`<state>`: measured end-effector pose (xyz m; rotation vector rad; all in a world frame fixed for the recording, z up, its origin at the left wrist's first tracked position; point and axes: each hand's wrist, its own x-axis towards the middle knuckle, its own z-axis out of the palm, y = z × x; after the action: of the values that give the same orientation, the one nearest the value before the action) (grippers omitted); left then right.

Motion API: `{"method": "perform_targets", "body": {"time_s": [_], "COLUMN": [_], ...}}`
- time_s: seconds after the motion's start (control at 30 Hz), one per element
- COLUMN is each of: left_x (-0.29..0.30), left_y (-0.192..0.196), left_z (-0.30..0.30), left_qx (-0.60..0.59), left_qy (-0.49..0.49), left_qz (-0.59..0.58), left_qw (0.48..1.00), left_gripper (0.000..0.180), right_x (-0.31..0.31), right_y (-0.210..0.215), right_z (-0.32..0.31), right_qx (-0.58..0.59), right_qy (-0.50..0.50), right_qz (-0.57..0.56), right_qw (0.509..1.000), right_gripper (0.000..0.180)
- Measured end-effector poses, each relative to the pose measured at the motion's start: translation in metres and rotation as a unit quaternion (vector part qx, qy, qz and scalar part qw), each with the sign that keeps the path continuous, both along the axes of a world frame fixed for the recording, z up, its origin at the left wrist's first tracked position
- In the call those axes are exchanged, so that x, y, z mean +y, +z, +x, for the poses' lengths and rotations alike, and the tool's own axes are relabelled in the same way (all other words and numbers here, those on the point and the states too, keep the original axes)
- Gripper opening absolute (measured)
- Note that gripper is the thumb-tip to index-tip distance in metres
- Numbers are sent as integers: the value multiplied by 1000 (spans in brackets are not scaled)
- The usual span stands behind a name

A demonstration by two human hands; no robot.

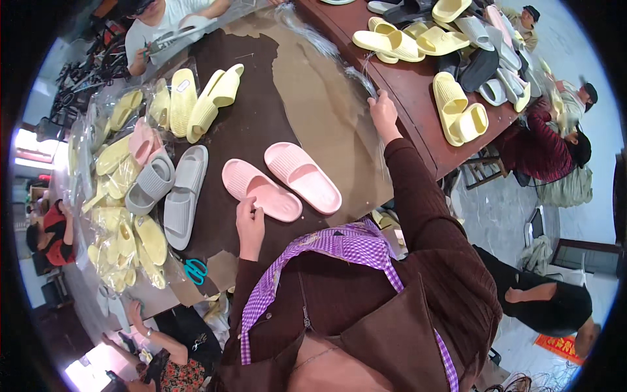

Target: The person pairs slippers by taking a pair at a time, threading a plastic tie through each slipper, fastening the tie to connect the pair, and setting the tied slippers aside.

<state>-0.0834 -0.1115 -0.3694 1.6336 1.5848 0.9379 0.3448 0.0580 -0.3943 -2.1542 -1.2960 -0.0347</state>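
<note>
Two pink slippers lie side by side before me, toes pointing away. My left hand (250,228) is closed at the outer edge of the left pink slipper (282,201), its fingertips pinching there. The right pink slipper (320,191) lies just beside it, touched by neither hand. My right hand (383,116) reaches forward to the seam between the tables, fingers pinched on thin clear plastic strands (360,78). More of these strands (312,38) lie in a bundle farther up the table edge. What exactly sits between the right fingertips is too small to make out.
Grey slippers (186,196) and yellow slippers (183,103) lie at left, beside several bagged pairs (111,179). Teal-handled scissors (195,270) rest near the front edge. Loose slippers (480,68) are heaped on the red table (408,98). A person (163,32) works opposite.
</note>
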Motion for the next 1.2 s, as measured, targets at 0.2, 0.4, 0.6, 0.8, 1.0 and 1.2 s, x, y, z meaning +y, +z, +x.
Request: {"method": "perform_targets", "body": {"time_s": [0.2, 0.4, 0.6, 0.8, 1.0, 1.2], "left_x": [-5, -7, 1, 3, 37, 85], "left_y": [0, 1, 4, -1, 10, -1], "left_z": [12, 11, 9, 13, 65, 137], "left_qx": [4, -6, 0, -40, -181, -443], "left_qy": [-26, -15, -23, -22, -106, -85], "left_qz": [-13, -34, -1, -10, -96, -296], "left_qw": [1000, 999, 1000, 999, 973, 842], "left_gripper": [26, 23, 22, 22, 25, 27], "right_x": [9, -3, 2, -6, -23, -36], "right_y": [-20, -4, 32, 77, 36, -1], "right_z": [-26, -66, -55, -69, -101, -135], "right_qx": [-14, 15, 39, 413, 675, 769], "right_qy": [64, 116, 116, 120, 139, 129], "right_qz": [-50, -44, 81, -25, -34, -33], "right_qw": [997, 992, 989, 903, 724, 625], "right_gripper": [21, 21, 16, 15, 16, 15]}}
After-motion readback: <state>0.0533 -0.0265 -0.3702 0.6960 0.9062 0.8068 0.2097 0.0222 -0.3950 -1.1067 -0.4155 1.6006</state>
